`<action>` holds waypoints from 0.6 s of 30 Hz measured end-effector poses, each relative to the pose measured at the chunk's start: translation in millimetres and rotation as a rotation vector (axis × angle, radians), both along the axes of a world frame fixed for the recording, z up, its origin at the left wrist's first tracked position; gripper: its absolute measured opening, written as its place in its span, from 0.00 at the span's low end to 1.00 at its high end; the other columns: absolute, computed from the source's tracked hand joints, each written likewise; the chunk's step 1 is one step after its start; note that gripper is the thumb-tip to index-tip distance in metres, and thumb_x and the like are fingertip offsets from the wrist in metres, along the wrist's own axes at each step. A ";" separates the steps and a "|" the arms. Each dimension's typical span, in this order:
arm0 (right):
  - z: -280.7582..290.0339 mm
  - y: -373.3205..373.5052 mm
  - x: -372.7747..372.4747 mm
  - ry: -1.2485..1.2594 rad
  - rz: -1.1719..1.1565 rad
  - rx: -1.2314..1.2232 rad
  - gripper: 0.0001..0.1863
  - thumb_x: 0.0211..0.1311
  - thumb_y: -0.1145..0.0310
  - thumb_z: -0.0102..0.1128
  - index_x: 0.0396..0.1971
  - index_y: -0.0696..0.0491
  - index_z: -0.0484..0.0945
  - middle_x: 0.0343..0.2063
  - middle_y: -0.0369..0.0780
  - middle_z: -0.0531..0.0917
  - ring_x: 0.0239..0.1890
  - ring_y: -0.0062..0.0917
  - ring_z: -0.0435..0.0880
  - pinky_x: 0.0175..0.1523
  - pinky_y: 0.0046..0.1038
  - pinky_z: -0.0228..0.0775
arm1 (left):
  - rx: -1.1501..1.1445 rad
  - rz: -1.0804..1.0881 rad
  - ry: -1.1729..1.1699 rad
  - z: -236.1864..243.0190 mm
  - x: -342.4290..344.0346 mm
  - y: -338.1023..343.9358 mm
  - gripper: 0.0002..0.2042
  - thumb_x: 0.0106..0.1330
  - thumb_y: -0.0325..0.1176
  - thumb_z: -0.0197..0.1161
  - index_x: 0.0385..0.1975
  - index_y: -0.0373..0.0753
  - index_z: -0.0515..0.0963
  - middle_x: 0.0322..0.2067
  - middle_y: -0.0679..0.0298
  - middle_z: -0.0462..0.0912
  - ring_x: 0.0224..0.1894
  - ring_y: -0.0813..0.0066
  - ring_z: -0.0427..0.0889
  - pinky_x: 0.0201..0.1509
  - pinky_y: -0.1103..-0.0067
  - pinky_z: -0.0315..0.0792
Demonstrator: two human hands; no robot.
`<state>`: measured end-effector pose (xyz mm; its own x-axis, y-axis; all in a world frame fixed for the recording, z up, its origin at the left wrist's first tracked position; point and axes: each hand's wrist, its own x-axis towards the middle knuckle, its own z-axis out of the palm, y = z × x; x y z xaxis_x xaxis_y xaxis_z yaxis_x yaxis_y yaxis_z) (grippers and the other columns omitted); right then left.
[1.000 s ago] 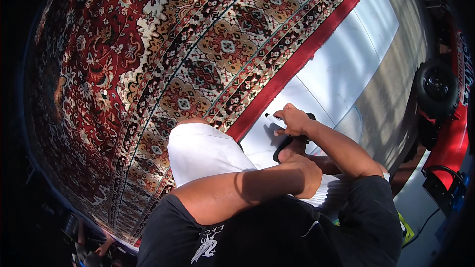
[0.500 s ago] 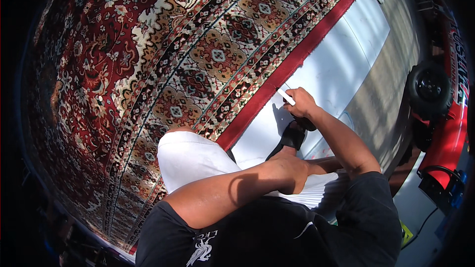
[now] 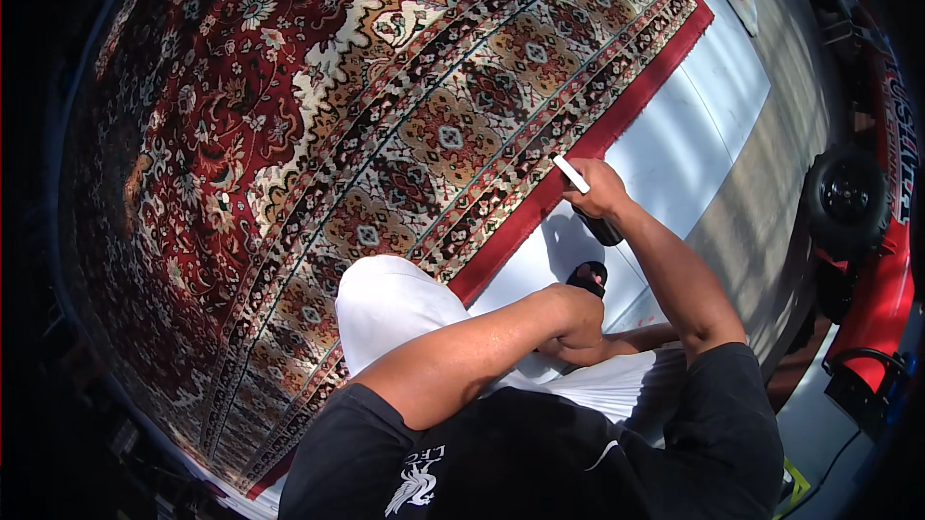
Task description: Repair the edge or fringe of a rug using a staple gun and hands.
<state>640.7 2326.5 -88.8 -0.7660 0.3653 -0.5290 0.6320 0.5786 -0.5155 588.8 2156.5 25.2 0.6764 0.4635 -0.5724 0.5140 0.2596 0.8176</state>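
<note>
My right hand (image 3: pixel 595 190) is closed around a dark bottle (image 3: pixel 599 229) with a long white top piece (image 3: pixel 568 171), held over the red fringed border of the patterned rug (image 3: pixel 443 134). My left hand (image 3: pixel 576 318) is low by my legs, near a foot in a black sandal (image 3: pixel 588 277); its fingers are mostly hidden, so what it touches is unclear. My knee in white cloth (image 3: pixel 395 298) is beside the rug's edge. White boards (image 3: pixel 694 144) show along that edge.
At the right stand a red machine (image 3: pixel 872 327) with a black wheel (image 3: pixel 846 197) and a cable. Grey ground (image 3: pixel 771 231) runs between boards and machine. Dark, indistinct objects (image 3: pixel 125 438) lie beyond the rug at lower left.
My right hand has risen with the bottle from beside my foot to above the rug's red border. My left forearm has shifted slightly, and the view has shifted too.
</note>
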 end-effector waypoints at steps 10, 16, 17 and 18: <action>45.6 -48.0 -60.9 -0.304 0.291 0.065 0.25 0.44 0.56 0.75 0.44 0.48 0.80 0.38 0.43 0.83 0.51 0.41 0.76 0.52 0.39 0.71 | 0.527 -0.392 0.051 -53.2 46.8 1.0 0.20 0.54 0.38 0.65 0.45 0.35 0.83 0.44 0.46 0.83 0.45 0.48 0.82 0.48 0.61 0.72; 103.9 -54.0 -92.4 -0.125 0.491 0.149 0.23 0.46 0.58 0.72 0.42 0.49 0.78 0.32 0.45 0.78 0.42 0.42 0.74 0.44 0.41 0.69 | 0.336 -0.300 -0.006 -24.6 -20.3 13.2 0.15 0.54 0.26 0.50 0.32 0.31 0.85 0.32 0.51 0.85 0.31 0.61 0.84 0.34 0.67 0.76; 123.2 -51.0 -89.9 -0.102 0.435 0.250 0.17 0.45 0.64 0.68 0.38 0.48 0.78 0.28 0.44 0.79 0.40 0.41 0.75 0.43 0.42 0.71 | 0.198 -0.149 0.018 -26.0 -17.7 19.3 0.12 0.53 0.27 0.54 0.28 0.33 0.86 0.30 0.53 0.85 0.27 0.58 0.83 0.28 0.66 0.74; 134.9 -37.4 -75.3 -0.019 0.372 0.304 0.13 0.43 0.66 0.66 0.32 0.50 0.77 0.24 0.44 0.77 0.34 0.42 0.75 0.38 0.42 0.69 | 0.083 -0.068 -0.007 -28.9 -16.2 29.2 0.13 0.53 0.27 0.49 0.25 0.35 0.84 0.29 0.55 0.85 0.28 0.60 0.82 0.30 0.66 0.75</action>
<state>565.4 2289.1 46.1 -0.8652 0.2087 -0.4560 0.3614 0.8899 -0.2784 572.6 2185.8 -3.7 0.7116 0.4618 -0.5294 0.5225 0.1558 0.8383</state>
